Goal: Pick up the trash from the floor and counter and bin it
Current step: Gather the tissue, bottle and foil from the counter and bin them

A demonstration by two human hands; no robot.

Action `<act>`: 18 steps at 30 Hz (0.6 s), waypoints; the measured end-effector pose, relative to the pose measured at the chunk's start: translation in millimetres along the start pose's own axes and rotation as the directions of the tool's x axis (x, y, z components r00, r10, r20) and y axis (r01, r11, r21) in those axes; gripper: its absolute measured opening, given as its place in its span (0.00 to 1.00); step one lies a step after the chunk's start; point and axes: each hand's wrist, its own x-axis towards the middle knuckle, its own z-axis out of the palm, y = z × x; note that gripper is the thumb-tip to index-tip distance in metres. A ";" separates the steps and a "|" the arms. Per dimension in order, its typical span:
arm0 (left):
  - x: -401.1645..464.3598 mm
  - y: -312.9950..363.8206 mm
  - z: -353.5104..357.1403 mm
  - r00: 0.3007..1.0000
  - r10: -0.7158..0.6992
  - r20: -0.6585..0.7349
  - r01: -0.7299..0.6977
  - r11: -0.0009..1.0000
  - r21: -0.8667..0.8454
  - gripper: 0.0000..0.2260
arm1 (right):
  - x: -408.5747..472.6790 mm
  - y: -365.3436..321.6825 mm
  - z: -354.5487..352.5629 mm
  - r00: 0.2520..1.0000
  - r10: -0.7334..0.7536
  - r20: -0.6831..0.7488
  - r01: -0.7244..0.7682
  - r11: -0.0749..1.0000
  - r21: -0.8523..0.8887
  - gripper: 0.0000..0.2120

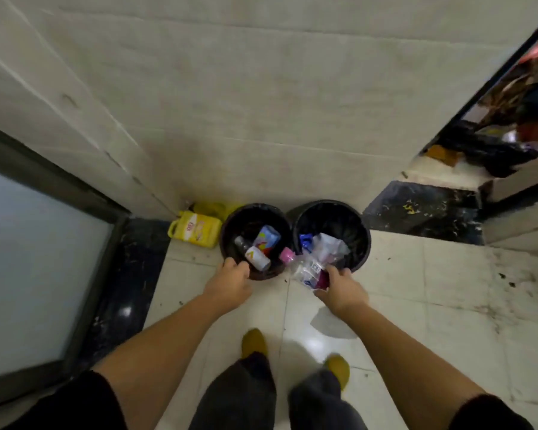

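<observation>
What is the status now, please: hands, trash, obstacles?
Left hand gripping left bin rim. Right hand holding clear bottle, pink cap, at right bin. Nothing blocking.
</observation>
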 end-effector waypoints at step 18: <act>265.9 -111.1 164.5 0.966 -0.134 -0.220 0.078 0.966 -0.246 0.13 | 386.8 -89.3 205.6 0.991 -0.104 0.085 0.113 0.988 -0.106 0.26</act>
